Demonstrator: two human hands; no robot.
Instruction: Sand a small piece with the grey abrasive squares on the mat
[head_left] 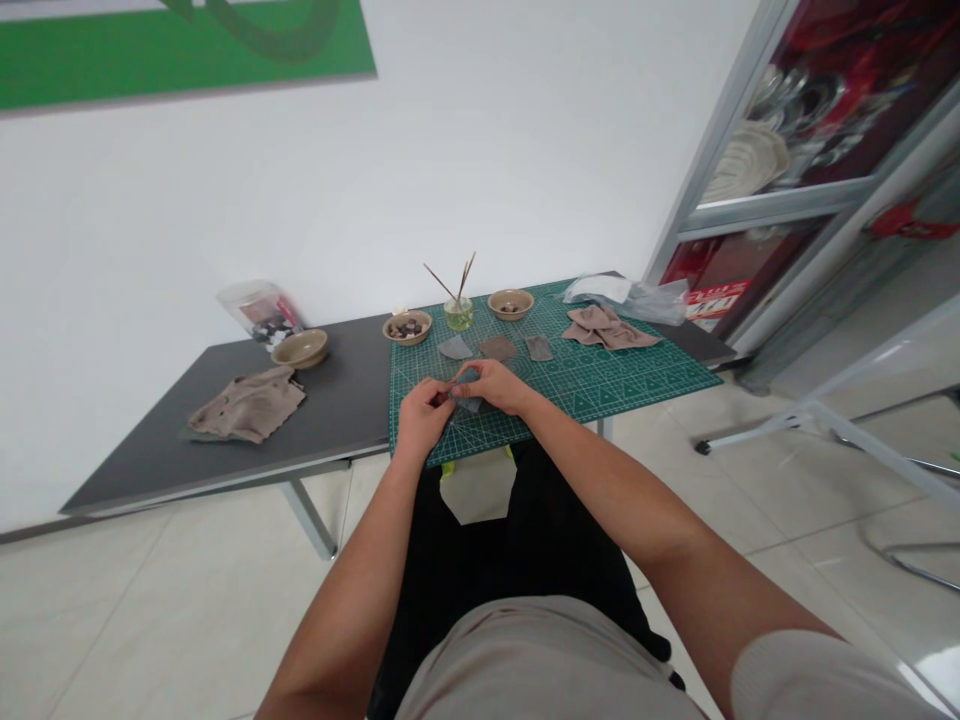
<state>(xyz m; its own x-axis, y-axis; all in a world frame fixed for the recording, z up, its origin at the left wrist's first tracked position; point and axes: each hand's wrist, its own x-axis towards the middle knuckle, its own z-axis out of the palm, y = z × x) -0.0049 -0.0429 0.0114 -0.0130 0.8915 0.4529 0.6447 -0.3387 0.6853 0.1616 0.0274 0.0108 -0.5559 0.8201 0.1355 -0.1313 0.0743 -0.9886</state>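
Observation:
Both my hands meet over the near edge of a green cutting mat (pixel 600 385). My left hand (pixel 420 415) is closed in a pinch on something small and dark that I cannot make out. My right hand (pixel 491 385) curls its fingers round a small grey sheet (pixel 471 402), pressing it against the left fingers. Just beyond them lie three small flat pieces on the mat: a grey one (pixel 454 348), a brown one (pixel 498 347) and a dark grey one (pixel 538 347).
Two tan bowls (pixel 407 327) (pixel 511 303) with dark bits and a glass jar of sticks (pixel 459 312) stand at the mat's far edge. A brown cloth (pixel 609 328) and plastic bag (pixel 630 295) lie right. On the grey table (pixel 150 450): another cloth (pixel 247 405), bowl (pixel 300 348), clear container (pixel 259 312).

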